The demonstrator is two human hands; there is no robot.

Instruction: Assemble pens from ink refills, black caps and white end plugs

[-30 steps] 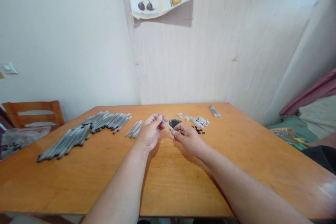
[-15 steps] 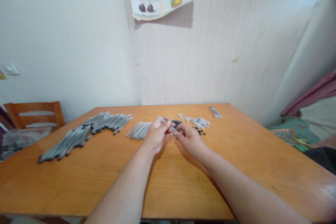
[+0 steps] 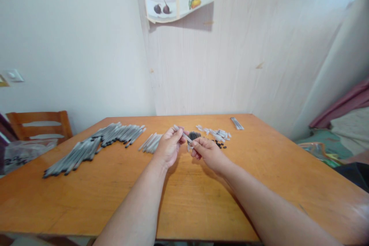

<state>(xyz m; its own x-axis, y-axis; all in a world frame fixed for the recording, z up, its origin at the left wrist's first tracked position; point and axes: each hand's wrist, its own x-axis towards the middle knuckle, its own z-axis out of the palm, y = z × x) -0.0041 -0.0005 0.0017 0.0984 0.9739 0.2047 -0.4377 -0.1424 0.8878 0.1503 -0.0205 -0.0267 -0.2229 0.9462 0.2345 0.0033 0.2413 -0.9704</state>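
A pale, translucent pen barrel [image 3: 186,137] slants between my two hands above the middle of the table. My left hand [image 3: 169,147] is closed around its upper part, thumb along the top. At the lower right end, my right hand [image 3: 208,152] pinches the barrel; its fingers hide that tip and any small part there. Behind the hands lies a bunch of thin dark pieces [image 3: 194,135], partly covered. Several loose pale barrels [image 3: 149,143] lie beside my left hand. Small black plugs [image 3: 220,145] and clear caps [image 3: 220,135] are scattered beyond my right hand.
Rows of grey pens with black ends [image 3: 77,155] spread over the left of the wooden table [image 3: 201,207]. A small bundle of pens [image 3: 236,123] lies at the back right. A wooden chair [image 3: 40,123] stands past the left edge.
My right hand has shifted slightly and its fingers have closed further over the barrel's lower end. My left hand keeps its hold, and the view has moved a little.
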